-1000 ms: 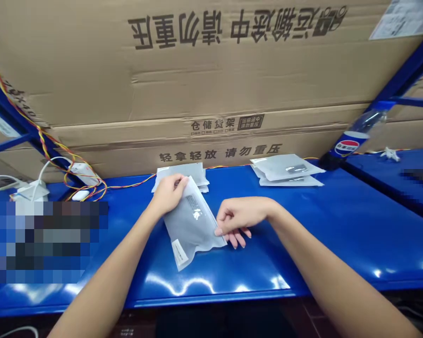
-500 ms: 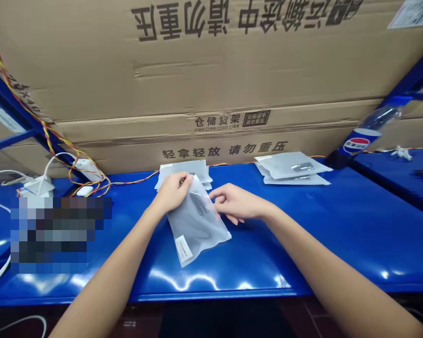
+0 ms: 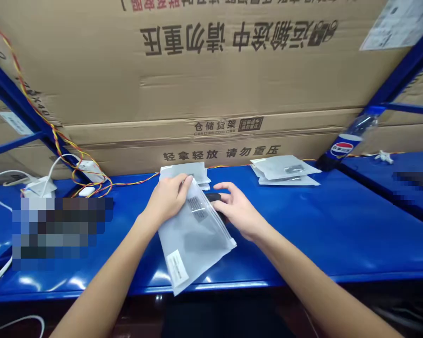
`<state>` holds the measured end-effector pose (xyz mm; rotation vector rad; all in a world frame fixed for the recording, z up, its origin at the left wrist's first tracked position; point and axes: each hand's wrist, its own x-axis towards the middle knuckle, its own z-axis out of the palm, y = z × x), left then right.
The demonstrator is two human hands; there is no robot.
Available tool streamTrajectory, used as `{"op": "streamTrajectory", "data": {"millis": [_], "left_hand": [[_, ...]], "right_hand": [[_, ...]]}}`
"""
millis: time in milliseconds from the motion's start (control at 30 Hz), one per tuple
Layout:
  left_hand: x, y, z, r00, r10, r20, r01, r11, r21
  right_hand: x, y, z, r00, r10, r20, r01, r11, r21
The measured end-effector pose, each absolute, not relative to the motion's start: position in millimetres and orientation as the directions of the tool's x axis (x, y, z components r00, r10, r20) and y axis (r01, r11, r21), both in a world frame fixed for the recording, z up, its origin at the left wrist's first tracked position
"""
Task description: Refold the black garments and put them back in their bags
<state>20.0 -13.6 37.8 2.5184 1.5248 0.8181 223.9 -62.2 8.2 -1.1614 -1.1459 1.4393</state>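
We hold a frosted pouch tilted above the blue surface, its label corner pointing toward us. Our left hand grips the upper corner, thumb on top. Our right hand curls its thumb and fingers around a black item at the pouch's zip edge; how much of it sits inside, we cannot tell. Behind our left hand lies one pile; farther right, another pile of pouches, near a bottle. A carton stands behind.
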Motion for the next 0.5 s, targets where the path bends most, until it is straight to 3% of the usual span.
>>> {"op": "streamTrajectory", "data": {"millis": [133,233,300,367,433,500], "left_hand": [[-6.5,-15.6,42.1,0.335,0.860,0.386,0.860,-0.446,0.248],[-21.5,-11.7,39.7,0.339,0.885,0.319,0.904,-0.401,0.150],[-25.4,-9.0,36.5,0.336,0.895,0.294,0.926,-0.371,0.073],[-23.5,-10.1,34.1,0.350,0.880,0.322,0.928,-0.373,0.008],[-15.9,-18.4,34.1,0.405,0.822,0.401,0.901,-0.432,-0.024],[-3.5,-35.0,35.8,0.452,0.741,0.497,0.856,-0.517,-0.006]], "right_hand": [[245.8,-95.1,-8.2,0.159,0.985,-0.074,-0.103,-0.058,-0.993],[260.8,-116.2,-30.5,0.232,0.973,0.000,0.207,-0.050,-0.977],[266.0,-127.0,-39.7,0.285,0.942,0.177,0.532,-0.002,-0.847],[265.4,-134.7,-41.8,0.263,0.872,0.412,0.769,0.068,-0.635],[258.4,-138.5,-40.2,0.117,0.819,0.561,0.856,0.203,-0.475],[246.8,-138.6,-40.4,-0.059,0.796,0.602,0.843,0.363,-0.398]]}}
